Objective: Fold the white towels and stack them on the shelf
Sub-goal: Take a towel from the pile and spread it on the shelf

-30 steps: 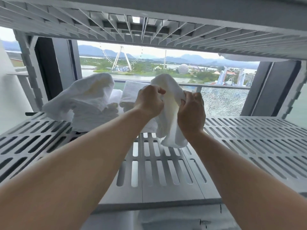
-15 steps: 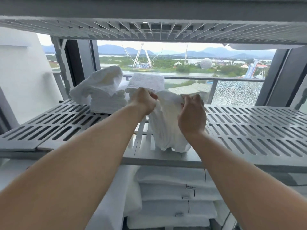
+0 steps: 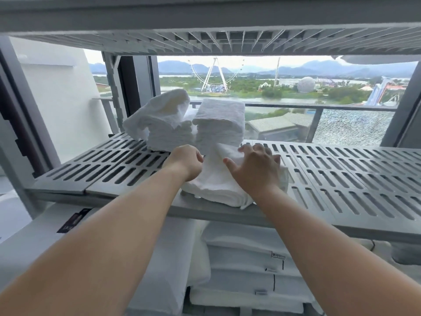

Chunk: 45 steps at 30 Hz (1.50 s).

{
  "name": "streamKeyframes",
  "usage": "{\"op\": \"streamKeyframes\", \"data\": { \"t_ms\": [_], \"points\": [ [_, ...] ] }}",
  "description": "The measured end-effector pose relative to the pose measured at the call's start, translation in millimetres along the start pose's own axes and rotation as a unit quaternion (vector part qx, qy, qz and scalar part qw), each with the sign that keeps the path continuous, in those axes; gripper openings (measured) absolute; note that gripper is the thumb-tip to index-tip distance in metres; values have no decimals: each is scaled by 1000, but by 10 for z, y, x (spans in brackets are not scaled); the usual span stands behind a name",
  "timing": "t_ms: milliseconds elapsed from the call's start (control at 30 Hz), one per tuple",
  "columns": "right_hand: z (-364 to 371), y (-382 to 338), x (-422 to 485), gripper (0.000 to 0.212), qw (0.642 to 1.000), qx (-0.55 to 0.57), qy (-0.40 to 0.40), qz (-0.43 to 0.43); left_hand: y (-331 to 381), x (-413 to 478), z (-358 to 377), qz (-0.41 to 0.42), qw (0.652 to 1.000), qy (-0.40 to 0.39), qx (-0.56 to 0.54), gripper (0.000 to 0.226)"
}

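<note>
A white towel point(image 3: 216, 185) lies on the grey slatted shelf point(image 3: 341, 179) near its front edge, partly folded. My left hand point(image 3: 185, 161) is closed on the towel's left edge. My right hand point(image 3: 255, 167) rests flat on top of it, fingers spread. Behind them stands a neat stack of folded white towels point(image 3: 219, 124). To its left sits a looser pile with a crumpled towel point(image 3: 159, 119) on top.
Another slatted shelf point(image 3: 205, 39) hangs close overhead. Below the working shelf lie stacked white pillows or linens point(image 3: 246, 265). A grey upright post point(image 3: 13, 115) stands at the left. Behind the shelf is a window with a balcony railing point(image 3: 319, 109).
The towel, held up in both hands before, has come down onto the shelf. My right hand has opened and now presses flat on it. The view has dropped lower.
</note>
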State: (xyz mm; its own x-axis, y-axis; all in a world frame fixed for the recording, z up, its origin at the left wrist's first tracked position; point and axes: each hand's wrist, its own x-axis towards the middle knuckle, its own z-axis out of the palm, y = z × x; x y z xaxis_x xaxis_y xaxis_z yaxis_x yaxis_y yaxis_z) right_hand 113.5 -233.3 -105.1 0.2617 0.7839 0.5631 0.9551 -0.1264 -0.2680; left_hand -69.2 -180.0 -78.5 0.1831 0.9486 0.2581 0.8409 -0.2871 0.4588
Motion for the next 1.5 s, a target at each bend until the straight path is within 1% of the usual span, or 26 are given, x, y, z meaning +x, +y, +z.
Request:
{"op": "streamKeyframes", "data": {
  "t_ms": [67, 167, 300, 367, 433, 500, 567, 833, 900, 967, 1033, 1100, 1167, 1267, 1333, 1433, 1500],
  "points": [
    [51, -145, 95, 57, 1000, -20, 17, -6, -102, 91, -86, 8, 1000, 4, 10, 20],
    [138, -401, 260, 46, 999, -6, 35, -18, -321, 290, -234, 6, 999, 29, 27, 21],
    [283, -780, 542, 41, 998, 17, 50, -35, -680, 629, -453, 23, 994, 100, 44, 15],
    [370, -982, 679, 42, 998, 18, 56, -40, -869, 796, -559, 34, 987, 146, 52, 21],
    [467, -1181, 803, 42, 997, 25, 55, -42, -1056, 953, -663, 41, 982, 172, 72, 32],
    [571, -1374, 918, 42, 997, 33, 50, -43, -1242, 1102, -760, 42, 980, 173, 90, 44],
    [677, -1547, 1029, 44, 998, 32, 43, -44, -1413, 1238, -838, 42, 980, 171, 95, 50],
    [1055, -2036, 1371, 52, 998, 34, -3, -44, -1895, 1752, -919, 83, 975, 156, 132, 61],
    [1149, -2124, 1459, 52, 998, 36, -2, -49, -1973, 1874, -891, 87, 976, 152, 130, 62],
    [1237, -2190, 1542, 51, 997, 40, 5, -59, -2031, 1977, -861, 92, 976, 147, 132, 60],
    [1324, -2225, 1626, 50, 997, 47, 6, -65, -2074, 2070, -834, 101, 974, 154, 130, 50],
    [1406, -2234, 1693, 47, 997, 52, -3, -58, -2096, 2143, -814, 107, 972, 173, 116, 41],
    [1474, -2231, 1760, 44, 997, 63, -23, -41, -2103, 2208, -800, 103, 972, 182, 105, 37],
    [1520, -2205, 1865, 41, 992, 117, -39, 10, -2082, 2337, -824, 76, 980, 142, 115, 38],
    [1523, -2180, 1927, 40, 992, 113, -48, 16, -2052, 2412, -854, 70, 982, 133, 114, 35],
    [1506, -2154, 1978, 40, 994, 88, -64, 6, -2015, 2447, -866, 82, 977, 160, 114, 27],
    [1507, -2150, 1988, 35, 993, 109, -50, 10, -2010, 2429, -864, 85, 973, 178, 121, 27]
  ]
}}
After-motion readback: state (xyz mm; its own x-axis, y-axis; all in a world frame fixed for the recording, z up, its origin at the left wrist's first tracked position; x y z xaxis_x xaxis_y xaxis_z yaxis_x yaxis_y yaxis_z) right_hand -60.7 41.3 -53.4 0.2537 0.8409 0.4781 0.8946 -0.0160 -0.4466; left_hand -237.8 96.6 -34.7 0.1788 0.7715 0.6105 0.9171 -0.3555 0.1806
